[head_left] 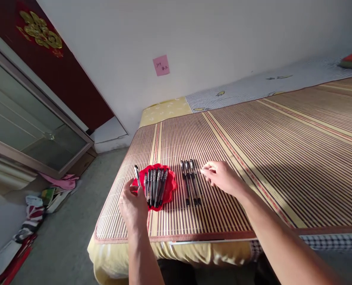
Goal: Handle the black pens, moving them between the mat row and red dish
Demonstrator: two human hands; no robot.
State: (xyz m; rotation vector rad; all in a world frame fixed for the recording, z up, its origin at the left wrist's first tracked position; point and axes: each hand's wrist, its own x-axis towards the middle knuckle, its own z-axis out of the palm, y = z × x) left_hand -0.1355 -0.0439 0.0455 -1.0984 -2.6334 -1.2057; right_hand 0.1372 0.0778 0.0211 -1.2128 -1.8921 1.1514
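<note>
Pen handling: judged to be one pen at a time at the tray's edge; a light pinch on the barrel suits it, with the cap end free and the pen lifted enough not to catch the wavy rim or drag its neighbours.
Row spacing: the pens on the mat lie side by side, so a hand beside them does best to come in from above; a sideways brush could roll them, though the slats may help steady them.
Held pen (137, 174): within the left grip, roughly upright, cap end showing above the fingers, at the left edge of the red tray (172, 184); lower end hidden by the hand.
Left hand (133, 204): thumb and fingers clamped on that pen.
Right hand (223, 176): just right of the row, near its far end; fingertips bunched close, but cannot tell whether they meet or pinch anything thin.
Tray pens (155, 184): a bunch, right of the left grip, lying lengthwise near to far.
Row of three pens (187, 168): on the slatted mat (241, 209) over the bed (113, 253), between tray and right hand, caps far.
</note>
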